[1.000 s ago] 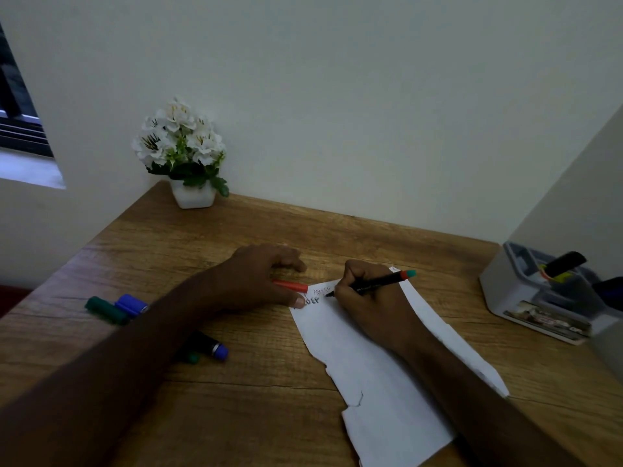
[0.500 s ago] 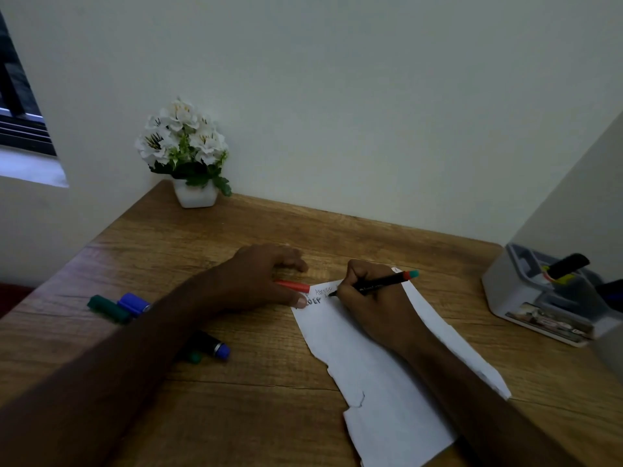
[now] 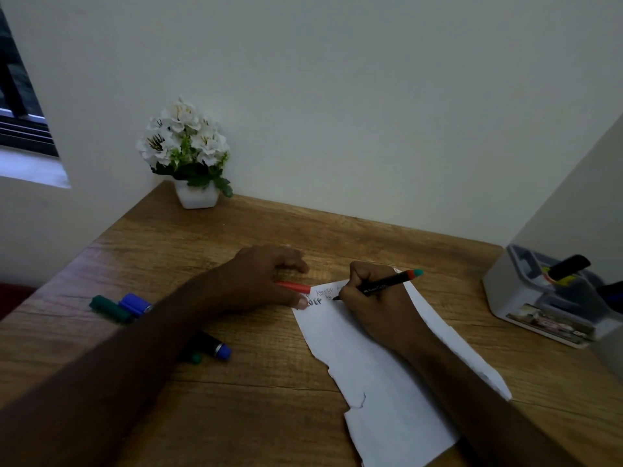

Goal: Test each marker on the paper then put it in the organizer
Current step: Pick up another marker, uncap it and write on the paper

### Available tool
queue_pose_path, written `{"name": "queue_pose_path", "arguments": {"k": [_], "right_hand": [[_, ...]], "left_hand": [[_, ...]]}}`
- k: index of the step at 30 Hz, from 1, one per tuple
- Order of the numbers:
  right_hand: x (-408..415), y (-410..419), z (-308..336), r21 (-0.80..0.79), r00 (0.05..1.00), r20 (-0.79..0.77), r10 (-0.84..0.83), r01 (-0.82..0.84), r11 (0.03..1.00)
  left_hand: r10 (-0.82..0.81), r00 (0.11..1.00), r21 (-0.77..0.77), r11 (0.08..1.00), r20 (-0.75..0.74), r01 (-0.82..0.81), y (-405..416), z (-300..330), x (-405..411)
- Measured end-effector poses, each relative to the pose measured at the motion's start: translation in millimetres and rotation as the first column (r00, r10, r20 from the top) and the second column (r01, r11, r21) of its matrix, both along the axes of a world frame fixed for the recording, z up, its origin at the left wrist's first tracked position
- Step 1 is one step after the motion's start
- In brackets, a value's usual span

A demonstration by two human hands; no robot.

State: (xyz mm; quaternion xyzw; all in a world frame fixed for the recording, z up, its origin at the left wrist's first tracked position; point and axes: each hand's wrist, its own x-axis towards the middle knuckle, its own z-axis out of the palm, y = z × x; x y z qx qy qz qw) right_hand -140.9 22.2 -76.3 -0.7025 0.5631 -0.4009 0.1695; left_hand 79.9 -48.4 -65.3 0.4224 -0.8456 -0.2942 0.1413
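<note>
Paper (image 3: 381, 375) lies torn-edged on the desk (image 3: 236, 409). The right hand (image 3: 374, 311) grips a black marker (image 3: 381, 286), tip on the sheet's top by some lettering. The left hand (image 3: 266, 278), fingers loose, pins the paper's corner with its thumb, a red cap (image 3: 293, 286) beneath it. The organizer (image 3: 539, 298) sits far right.

My desk (image 3: 236, 416) is wood-grain, matt, with visible streaks. The paper (image 3: 381, 382) under my right hand (image 3: 374, 308) is thin, white and matt, its left edge torn ragged. The pen (image 3: 384, 285) I hold is smooth black plastic with a slight sheen. The organizer (image 3: 505, 294) looks like grey matt plastic. The pot (image 3: 197, 197) is white and smooth, faintly glossy.
</note>
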Motion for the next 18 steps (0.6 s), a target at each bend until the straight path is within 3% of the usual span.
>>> {"name": "queue_pose_path", "arguments": {"k": [5, 11, 18], "right_hand": [[2.1, -1.3, 0.0, -0.006, 0.998, 0.062, 0.012, -0.011, 1.0], [1.1, -1.8, 0.3, -0.016, 1.0, -0.01, -0.017, 0.017, 1.0], [-1.9, -3.1, -1.0, 0.021, 0.999, 0.032, -0.032, 0.031, 0.999]], "left_hand": [[0.005, 1.0, 0.005, 1.0, -0.006, -0.005, -2.3, -2.1, 0.6], [-0.002, 1.0, 0.003, 1.0, -0.005, 0.002, -2.3, -1.5, 0.0], [-0.003, 1.0, 0.005, 1.0, -0.008, 0.003, 0.9, 1.7, -0.1]]}}
